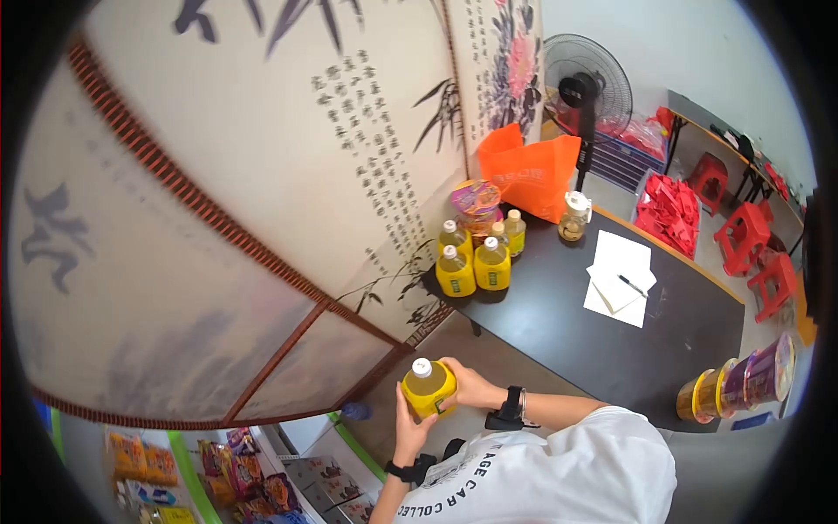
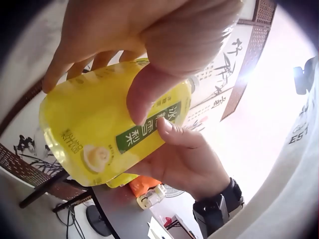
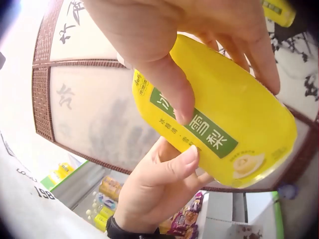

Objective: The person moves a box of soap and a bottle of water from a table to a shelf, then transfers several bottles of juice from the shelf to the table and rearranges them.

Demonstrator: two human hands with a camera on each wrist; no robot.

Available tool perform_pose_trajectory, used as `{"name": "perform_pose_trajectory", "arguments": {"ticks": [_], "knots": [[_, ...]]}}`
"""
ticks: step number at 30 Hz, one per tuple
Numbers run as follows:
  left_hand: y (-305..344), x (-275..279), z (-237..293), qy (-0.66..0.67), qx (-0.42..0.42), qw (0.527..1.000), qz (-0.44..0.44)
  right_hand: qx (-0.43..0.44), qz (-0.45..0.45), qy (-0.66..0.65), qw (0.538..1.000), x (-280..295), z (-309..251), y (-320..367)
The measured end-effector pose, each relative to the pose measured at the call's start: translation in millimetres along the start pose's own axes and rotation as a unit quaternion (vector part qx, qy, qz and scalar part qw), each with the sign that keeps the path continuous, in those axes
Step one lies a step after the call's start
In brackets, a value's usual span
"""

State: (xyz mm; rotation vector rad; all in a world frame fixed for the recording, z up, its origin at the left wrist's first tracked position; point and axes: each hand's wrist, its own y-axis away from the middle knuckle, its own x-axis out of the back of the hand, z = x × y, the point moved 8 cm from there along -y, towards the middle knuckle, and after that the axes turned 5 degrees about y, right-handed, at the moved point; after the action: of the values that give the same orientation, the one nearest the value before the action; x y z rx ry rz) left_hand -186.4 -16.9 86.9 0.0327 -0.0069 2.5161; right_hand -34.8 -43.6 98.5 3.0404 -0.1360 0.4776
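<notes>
Both hands hold a large yellow-labelled drink bottle (image 1: 428, 390) with a white cap (image 1: 422, 368), in front of the body and off the table's near corner. My left hand (image 1: 412, 431) grips one side, thumb across the front. Opposite it, my right hand (image 1: 472, 388) grips the other side. Chinese characters in a green box and a pear picture show on the label (image 3: 214, 114) in the right wrist view. Seen from the left wrist, the bottle (image 2: 94, 119) lies slantwise, with both thumbs on its label.
On the dark table (image 1: 532, 306) stand similar yellow bottles (image 1: 456, 272), noodle tubs (image 1: 477, 201), an orange bag (image 1: 528, 175), a jar (image 1: 573, 217), and paper (image 1: 611, 306) with a pen. More tubs (image 1: 758, 375) stand at the right end. A folding screen (image 1: 262, 218) is left; snack shelves (image 1: 188, 472) are below.
</notes>
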Motion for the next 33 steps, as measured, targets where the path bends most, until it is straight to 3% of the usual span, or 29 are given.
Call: {"name": "perform_pose_trajectory", "arguments": {"ticks": [5, 12, 26, 28, 30, 32, 33], "knots": [[-71, -67, -15, 0.019, 0.017, 0.997, -0.073, -0.032, 0.084, -0.011, 0.996, 73, 42, -6], [-138, -121, -56, 0.068, 0.075, 0.987, -0.128, -0.06, 0.178, 0.011, 0.982, 128, 92, -19], [-248, -123, -100, -0.135, 0.022, 0.985, -0.106, -0.055, 0.307, 0.08, 0.947, 154, 140, -84], [-251, -124, -91, -0.112, 0.02, 0.988, -0.101, -0.069, 0.323, 0.08, 0.94, 153, 145, -89], [-250, -124, -88, -0.201, 0.009, 0.975, -0.097, -0.076, 0.303, 0.075, 0.947, 154, 151, -94], [-250, -122, -97, -0.181, -0.005, 0.98, -0.082, -0.045, 0.273, 0.068, 0.959, 155, 153, -95], [-251, -125, -91, -0.189, -0.007, 0.978, -0.094, -0.069, 0.254, 0.09, 0.96, 157, 149, -93]]}}
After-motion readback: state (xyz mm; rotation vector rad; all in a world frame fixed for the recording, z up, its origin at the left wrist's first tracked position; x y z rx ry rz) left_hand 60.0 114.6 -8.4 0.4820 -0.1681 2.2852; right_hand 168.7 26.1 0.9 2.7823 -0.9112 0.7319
